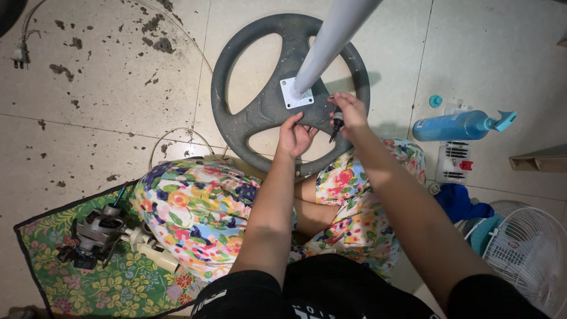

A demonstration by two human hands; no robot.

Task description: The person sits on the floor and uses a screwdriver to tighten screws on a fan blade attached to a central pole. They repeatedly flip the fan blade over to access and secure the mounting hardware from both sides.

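Pole (pixel 331 41) on base (pixel 242 124), motor (pixel 97 233) left.

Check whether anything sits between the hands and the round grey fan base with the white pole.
Nothing visible does. The left hand rests on the round grey fan base, and the right hand, holding a small dark screwdriver, is over it beside the white pole.

The left hand (pixel 295 134) rests its fingers on a spoke of the round grey fan base (pixel 248 112), just below the white mounting plate (pixel 294 94) — where the white pole (pixel 331 41) rises. The right hand (pixel 349 111) pinches a small black screw knob (pixel 336 127) beside those fingers — above floral-clad knees.
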